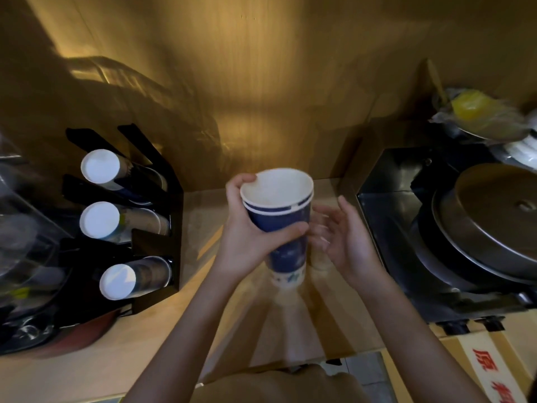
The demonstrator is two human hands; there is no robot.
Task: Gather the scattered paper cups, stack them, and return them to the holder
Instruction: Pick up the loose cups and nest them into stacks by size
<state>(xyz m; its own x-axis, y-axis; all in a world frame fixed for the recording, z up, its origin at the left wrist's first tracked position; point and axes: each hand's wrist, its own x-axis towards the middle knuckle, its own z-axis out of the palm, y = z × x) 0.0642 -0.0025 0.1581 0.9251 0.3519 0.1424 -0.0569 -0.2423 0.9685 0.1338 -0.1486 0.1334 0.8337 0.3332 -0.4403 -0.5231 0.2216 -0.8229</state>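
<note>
A short stack of blue paper cups (279, 225), white inside with two nested rims showing at the top, is held upright above the wooden counter. My left hand (250, 237) is wrapped around its left side, thumb across the front and fingertips on the rim. My right hand (345, 239) hovers just right of the stack, fingers spread and blurred, holding nothing. The black cup holder (162, 199) stands at the left with three slanted rows of cups, whose white bottoms (100, 221) face me.
A steel pot with a round lid (494, 216) sits in a black unit at the right, with wrapped items behind it. A cardboard box with red characters (491, 370) is at the lower right. The wooden counter (162, 338) runs below my arms, and clear plastic clutter fills the far left.
</note>
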